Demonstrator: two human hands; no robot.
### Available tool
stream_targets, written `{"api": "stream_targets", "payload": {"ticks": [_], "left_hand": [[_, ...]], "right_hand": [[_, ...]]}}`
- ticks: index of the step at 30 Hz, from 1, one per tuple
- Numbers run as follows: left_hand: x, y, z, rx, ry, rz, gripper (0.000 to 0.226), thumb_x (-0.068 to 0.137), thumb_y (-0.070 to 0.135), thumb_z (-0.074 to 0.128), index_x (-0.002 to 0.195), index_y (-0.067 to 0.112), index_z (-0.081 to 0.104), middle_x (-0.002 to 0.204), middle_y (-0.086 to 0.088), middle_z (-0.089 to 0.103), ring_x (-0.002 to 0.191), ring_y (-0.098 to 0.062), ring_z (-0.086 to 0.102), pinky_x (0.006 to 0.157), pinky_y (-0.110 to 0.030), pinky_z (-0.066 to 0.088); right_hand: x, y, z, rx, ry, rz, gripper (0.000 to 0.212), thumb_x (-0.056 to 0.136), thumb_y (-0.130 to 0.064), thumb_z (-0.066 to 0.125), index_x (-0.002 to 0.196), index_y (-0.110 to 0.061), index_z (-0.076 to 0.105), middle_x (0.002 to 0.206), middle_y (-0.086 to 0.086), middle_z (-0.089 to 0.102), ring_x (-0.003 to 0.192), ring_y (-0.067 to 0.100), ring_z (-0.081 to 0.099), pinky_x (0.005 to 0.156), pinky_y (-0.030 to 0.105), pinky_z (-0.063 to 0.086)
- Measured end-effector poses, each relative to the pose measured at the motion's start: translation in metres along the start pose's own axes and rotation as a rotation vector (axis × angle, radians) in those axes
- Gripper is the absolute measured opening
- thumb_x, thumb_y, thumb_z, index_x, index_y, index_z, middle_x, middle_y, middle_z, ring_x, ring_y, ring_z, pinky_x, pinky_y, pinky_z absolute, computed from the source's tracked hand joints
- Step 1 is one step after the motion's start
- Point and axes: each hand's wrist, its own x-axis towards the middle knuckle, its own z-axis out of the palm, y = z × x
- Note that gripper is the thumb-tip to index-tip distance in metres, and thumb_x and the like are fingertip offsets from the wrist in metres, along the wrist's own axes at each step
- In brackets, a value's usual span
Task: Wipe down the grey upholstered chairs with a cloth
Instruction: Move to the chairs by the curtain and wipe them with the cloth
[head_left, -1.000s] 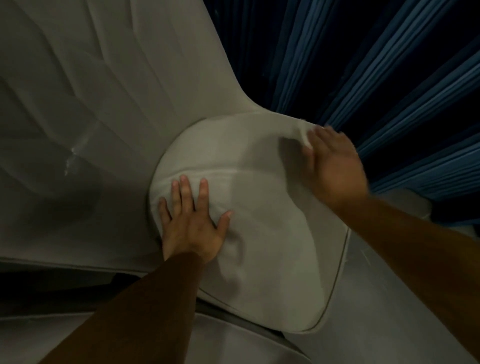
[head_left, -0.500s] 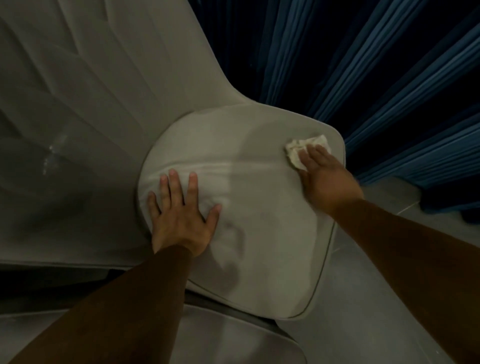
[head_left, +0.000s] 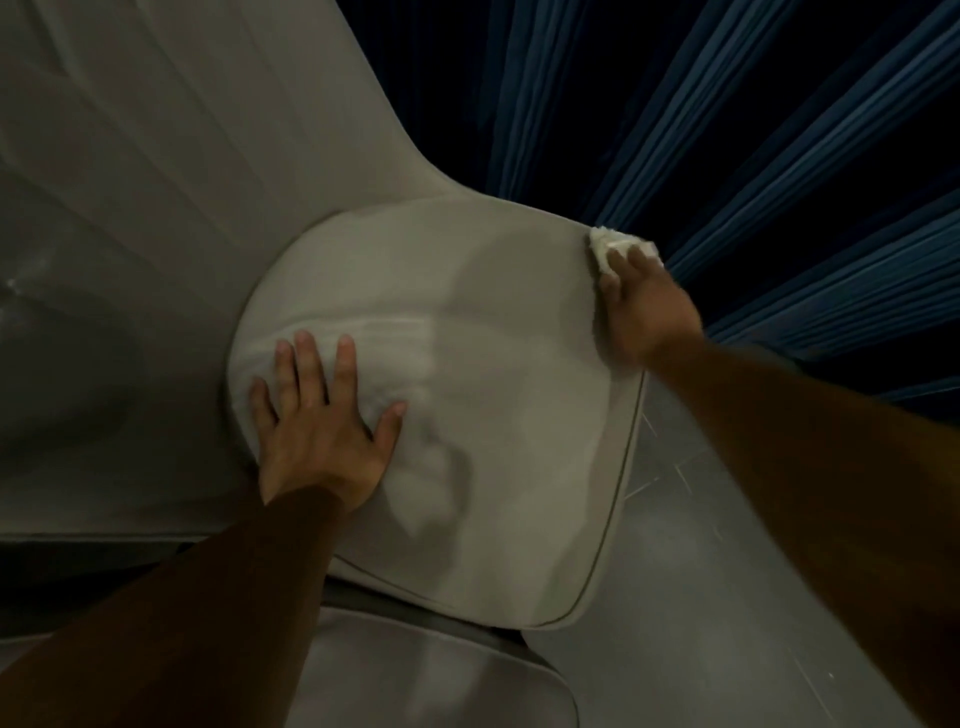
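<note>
1. The cloth (head_left: 608, 248), a small white wad, sits at the chair (head_left: 493, 364) cushion's 2 o'clock edge, pressed under the right hand (head_left: 647, 306), whose fingers lie together on it.
2. It looks soft and light; bunching it in the palm should suit.
3. The left hand (head_left: 319, 431) lies flat at 9 o'clock, fingers spread, bracing the yielding cushion.

No text, label, brand, number or sign can be read anywhere in view.
</note>
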Motion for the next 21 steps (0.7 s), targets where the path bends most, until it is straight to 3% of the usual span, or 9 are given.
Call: {"api": "stream_targets", "payload": {"ticks": [3, 8, 10, 11, 13, 18, 20, 21], "left_hand": [[0.000, 0.002, -0.003, -0.004, -0.008, 0.003, 0.090, 0.086, 0.079, 0.011, 0.163, 0.031, 0.001, 0.170, -0.012, -0.003, 0.156, -0.029, -0.008, 0.123, -0.055, -0.001], [-0.001, 0.000, -0.006, -0.010, -0.019, 0.015, 0.089, 0.088, 0.077, 0.013, 0.162, 0.029, 0.002, 0.170, -0.014, -0.002, 0.156, -0.030, -0.007, 0.123, -0.057, 0.001], [-0.002, 0.001, -0.005, -0.013, -0.020, 0.013, 0.090, 0.088, 0.078, 0.013, 0.162, 0.030, 0.002, 0.170, -0.014, -0.002, 0.156, -0.030, -0.007, 0.123, -0.057, 0.001], [-0.002, 0.001, -0.005, -0.013, -0.016, 0.010, 0.090, 0.087, 0.078, 0.012, 0.162, 0.030, 0.002, 0.170, -0.014, -0.002, 0.156, -0.030, -0.007, 0.123, -0.057, 0.001], [-0.001, 0.002, -0.004, -0.011, -0.014, 0.009, 0.090, 0.087, 0.079, 0.012, 0.162, 0.030, 0.002, 0.170, -0.014, -0.002, 0.156, -0.030, -0.007, 0.123, -0.057, 0.001], [-0.002, 0.002, -0.005, -0.018, -0.004, 0.015, 0.090, 0.087, 0.078, 0.014, 0.162, 0.029, 0.004, 0.170, -0.014, 0.000, 0.156, -0.031, -0.004, 0.122, -0.058, 0.003], [-0.002, 0.001, -0.005, -0.011, -0.007, 0.016, 0.091, 0.086, 0.078, 0.014, 0.162, 0.029, 0.004, 0.170, -0.014, -0.001, 0.156, -0.030, -0.005, 0.123, -0.057, 0.002], [-0.002, 0.000, -0.005, -0.015, -0.009, 0.017, 0.091, 0.086, 0.078, 0.014, 0.162, 0.029, 0.004, 0.170, -0.014, -0.001, 0.156, -0.030, -0.005, 0.123, -0.057, 0.001]], "right_hand": [[-0.046, -0.009, 0.026, 0.008, 0.119, -0.031, 0.053, 0.104, -0.043, 0.020, 0.152, -0.022, 0.030, 0.160, 0.005, 0.022, 0.148, 0.025, 0.017, 0.119, 0.041, 0.018], [-0.142, -0.033, 0.044, 0.085, 0.010, -0.167, 0.053, 0.103, -0.047, 0.020, 0.147, -0.025, 0.039, 0.157, 0.000, 0.032, 0.147, 0.020, 0.023, 0.117, 0.039, 0.018], [-0.165, -0.038, 0.036, 0.218, 0.039, -0.196, 0.052, 0.103, -0.048, 0.022, 0.139, -0.025, 0.051, 0.143, 0.001, 0.052, 0.133, 0.019, 0.044, 0.108, 0.030, 0.031], [-0.168, -0.041, 0.026, 0.307, 0.093, -0.204, 0.047, 0.103, -0.045, 0.027, 0.132, -0.023, 0.058, 0.130, 0.004, 0.062, 0.117, 0.016, 0.055, 0.097, 0.020, 0.037], [-0.154, -0.044, 0.007, 0.412, 0.255, -0.218, 0.039, 0.105, -0.036, 0.035, 0.123, -0.018, 0.064, 0.112, 0.008, 0.070, 0.097, 0.014, 0.056, 0.079, 0.005, 0.031], [-0.079, -0.049, -0.030, 0.359, 0.439, -0.285, 0.039, 0.106, -0.030, 0.033, 0.132, -0.012, 0.055, 0.121, 0.009, 0.064, 0.110, 0.023, 0.057, 0.089, 0.024, 0.039], [-0.063, -0.046, -0.033, 0.249, 0.394, -0.423, 0.039, 0.105, -0.027, 0.036, 0.131, -0.007, 0.055, 0.124, 0.015, 0.062, 0.114, 0.027, 0.053, 0.095, 0.030, 0.037], [-0.061, -0.044, -0.030, 0.161, 0.291, -0.473, 0.041, 0.104, -0.030, 0.035, 0.134, -0.009, 0.053, 0.129, 0.016, 0.059, 0.119, 0.029, 0.050, 0.101, 0.032, 0.034]]}}
